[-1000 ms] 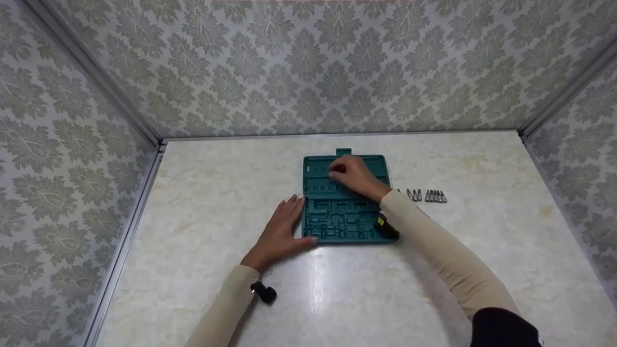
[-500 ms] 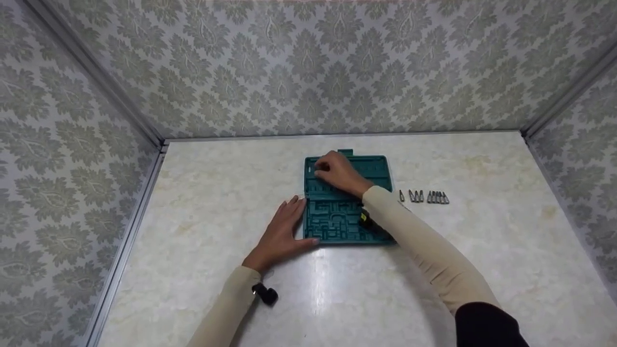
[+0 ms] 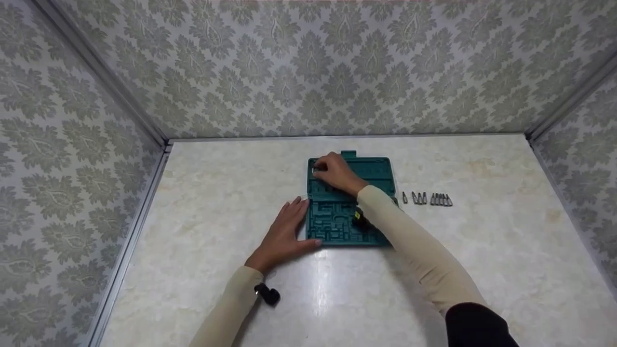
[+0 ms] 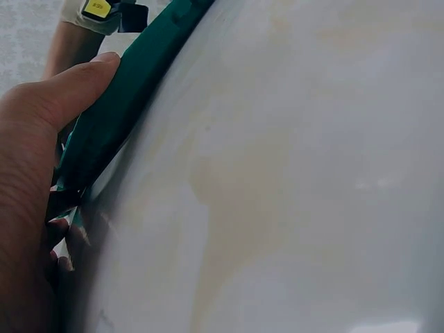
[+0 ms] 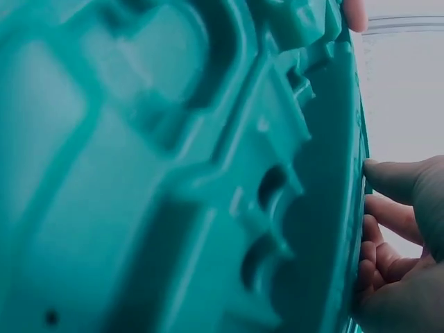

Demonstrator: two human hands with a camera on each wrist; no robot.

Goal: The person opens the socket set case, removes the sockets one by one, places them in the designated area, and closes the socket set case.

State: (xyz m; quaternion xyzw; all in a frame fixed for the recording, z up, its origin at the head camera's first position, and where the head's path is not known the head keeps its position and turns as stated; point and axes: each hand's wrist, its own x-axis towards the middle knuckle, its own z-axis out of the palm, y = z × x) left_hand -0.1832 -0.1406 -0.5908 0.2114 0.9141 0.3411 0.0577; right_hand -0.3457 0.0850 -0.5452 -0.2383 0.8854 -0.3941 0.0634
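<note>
A green plastic tool case [image 3: 332, 226] lies unfolded on the table, its moulded recesses showing. My left hand [image 3: 284, 236] rests with fairly straight fingers along the case's left side, thumb on its front corner. In the left wrist view, the thumb [image 4: 87, 83] touches the case's edge. My right hand [image 3: 337, 172] is over the upper left corner of the far half, thumb and index finger together around what looks like a small bit, mostly hidden by the fingers. Right of the case, several small metal bits [image 3: 441, 199] stand or lie in groups; which, I cannot tell.
The pale marbled table [image 3: 212, 193] extends around the case on all sides. Patterned walls [image 3: 308, 72] close off the back and both sides. A latch tab [image 3: 348, 153] sticks out from the case's far edge. The right forearm crosses over the case's right part.
My right hand has moved left across the far half to its upper left corner, uncovering the leftmost single bit on the table. The left hand stays at the case.
</note>
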